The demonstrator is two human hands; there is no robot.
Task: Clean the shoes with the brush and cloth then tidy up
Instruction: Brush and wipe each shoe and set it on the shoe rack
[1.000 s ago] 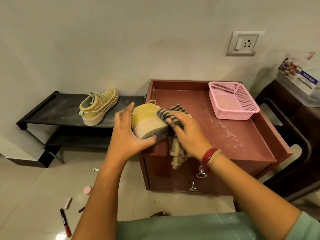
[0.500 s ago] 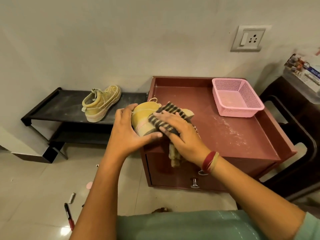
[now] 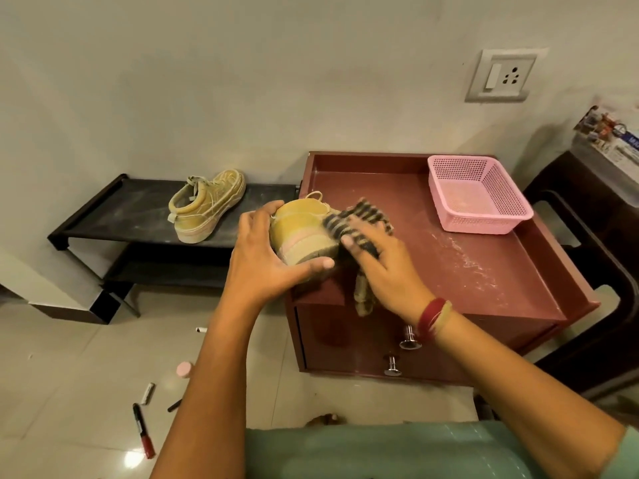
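The left hand point(image 3: 262, 257) is wrapping its grip round the heel of the yellow sneaker point(image 3: 301, 233), thumb under the sole. The right hand point(image 3: 383, 271) is pressing the striped cloth point(image 3: 366, 216) against the sneaker's side with fairly flat fingers. The sneaker is sitting at the front left corner of the tabletop point(image 3: 466, 271), so a hard wipe leftward is likely to push it off. The cloth's tail is dangling over the front edge. Open room is lying rightward, before the pink basket point(image 3: 479, 198).

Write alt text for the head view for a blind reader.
A person's left hand holds a yellow shoe on a red cabinet while the right hand presses a striped cloth against it. A second shoe sits on a black rack.
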